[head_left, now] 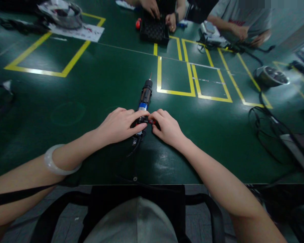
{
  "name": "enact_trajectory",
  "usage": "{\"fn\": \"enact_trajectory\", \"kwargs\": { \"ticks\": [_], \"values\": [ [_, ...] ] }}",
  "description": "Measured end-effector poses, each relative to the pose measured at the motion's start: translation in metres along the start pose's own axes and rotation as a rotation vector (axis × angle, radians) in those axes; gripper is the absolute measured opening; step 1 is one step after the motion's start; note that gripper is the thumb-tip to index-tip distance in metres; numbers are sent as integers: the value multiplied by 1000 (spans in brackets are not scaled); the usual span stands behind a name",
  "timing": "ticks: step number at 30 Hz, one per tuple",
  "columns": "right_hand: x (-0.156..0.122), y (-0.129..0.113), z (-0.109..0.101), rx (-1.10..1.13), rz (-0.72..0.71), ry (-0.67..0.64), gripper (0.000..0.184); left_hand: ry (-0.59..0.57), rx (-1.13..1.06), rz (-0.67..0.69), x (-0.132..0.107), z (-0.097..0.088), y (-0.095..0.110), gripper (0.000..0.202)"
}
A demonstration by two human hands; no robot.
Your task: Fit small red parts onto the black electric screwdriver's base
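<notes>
An electric screwdriver (146,96), dark with a blue and silver band, lies on the green table with its thin bit pointing away from me. My left hand (119,125) is closed on its lower body, thumb and forefinger around it. At the screwdriver's right side, the fingers of my right hand (167,128) pinch a small red and black piece (152,121). Whether that piece is joined to the screwdriver is hidden by my fingers. A black cord (134,148) leaves the screwdriver's near end.
Yellow tape rectangles (176,92) mark the table. Across it, a person's hands (171,22) work at a black tray (154,32); another person (239,32) sits to the right. Metal bowls (272,77) stand right and far left. Tangled cables (264,131) lie at right.
</notes>
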State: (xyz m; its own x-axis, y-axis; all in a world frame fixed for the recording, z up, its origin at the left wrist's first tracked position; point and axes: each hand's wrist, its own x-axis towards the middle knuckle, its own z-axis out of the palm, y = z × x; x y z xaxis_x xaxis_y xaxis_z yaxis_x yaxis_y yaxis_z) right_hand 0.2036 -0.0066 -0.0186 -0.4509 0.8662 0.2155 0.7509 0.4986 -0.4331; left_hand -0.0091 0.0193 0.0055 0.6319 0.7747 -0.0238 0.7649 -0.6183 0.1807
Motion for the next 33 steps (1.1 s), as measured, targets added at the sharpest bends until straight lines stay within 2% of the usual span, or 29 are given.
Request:
{"fn": "enact_trajectory", "kwargs": {
  "ticks": [5, 9, 15, 18, 27, 33],
  "values": [
    [-1, 4, -4, 31, 32, 21, 17, -7, 5, -2, 0, 0, 0, 56],
    [-5, 8, -14, 117, 49, -15, 13, 6, -7, 13, 0, 1, -3, 55],
    [-11, 4, -26, 315, -87, -65, 10, 31, -39, 32, 1, 4, -8, 53],
    [-11, -1, -24, 358, -141, -68, 8, 38, -41, 35, 1, 4, -8, 53],
    [-10, -6, -14, 351, -139, -84, 9, 44, -33, 47, 1, 4, -7, 52],
    [-10, -4, -11, 370, -163, -45, 7, 49, -26, 58, 1, 4, -7, 52]
  ]
}}
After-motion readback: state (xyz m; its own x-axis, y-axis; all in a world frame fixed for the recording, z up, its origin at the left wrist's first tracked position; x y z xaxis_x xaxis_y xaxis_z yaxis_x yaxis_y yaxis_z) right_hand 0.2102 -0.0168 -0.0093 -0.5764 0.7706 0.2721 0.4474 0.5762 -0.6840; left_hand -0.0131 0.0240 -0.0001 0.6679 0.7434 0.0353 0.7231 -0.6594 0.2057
